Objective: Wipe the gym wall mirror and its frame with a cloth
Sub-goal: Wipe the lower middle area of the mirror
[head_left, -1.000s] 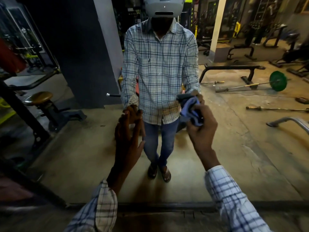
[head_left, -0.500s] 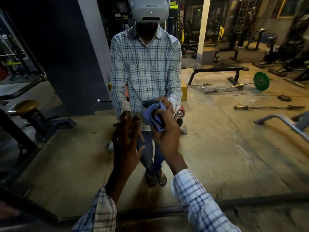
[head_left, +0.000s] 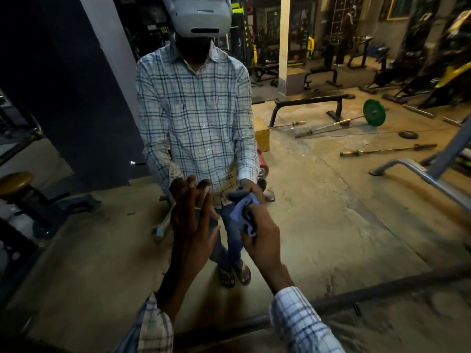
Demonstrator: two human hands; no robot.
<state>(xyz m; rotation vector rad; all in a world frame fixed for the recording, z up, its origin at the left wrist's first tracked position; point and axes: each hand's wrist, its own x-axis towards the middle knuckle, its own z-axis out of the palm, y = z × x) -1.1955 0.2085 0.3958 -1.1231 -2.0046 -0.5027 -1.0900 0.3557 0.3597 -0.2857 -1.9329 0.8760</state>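
1. The mirror [head_left: 89, 250] reflects a dim gym: concrete floor [head_left: 331, 212], a bench [head_left: 308, 101], a barbell [head_left: 374, 113] with a green plate, and a white pillar [head_left: 285, 42].
2. Its dark frame [head_left: 382, 289] runs along the bottom.
3. The left hand [head_left: 190, 233] lies flat on the glass, fingers straight.
4. The right hand [head_left: 260, 240] grips a bunched blue cloth [head_left: 243, 210], seemingly pressed to the mirror beside the left hand.
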